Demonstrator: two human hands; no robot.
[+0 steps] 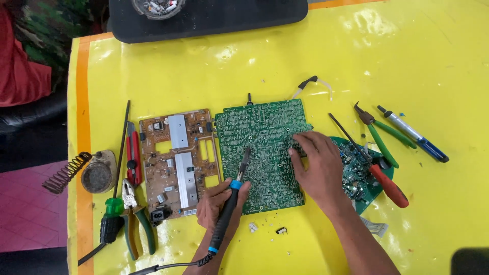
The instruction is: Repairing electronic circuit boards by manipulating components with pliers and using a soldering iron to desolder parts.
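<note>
A large green circuit board (262, 135) lies solder side up in the middle of the yellow table (204, 71). My left hand (216, 203) grips a black soldering iron with blue rings (226, 214), its tip resting on the green board near its lower left part. My right hand (318, 165) lies flat on the board's right edge, fingers spread, pressing it down. A brown circuit board with silver heat sinks (178, 160) sits just left of the green one.
A soldering iron stand with a spring (91, 170), a red cutter (133, 155), a green-handled screwdriver (116, 198) and pliers (136, 221) lie at the left. A round green board (356, 170), red-handled screwdriver (379, 170), green-handled pliers (379, 135) and blue desoldering pump (415, 135) lie at the right. A black mat (214, 18) is at the far edge.
</note>
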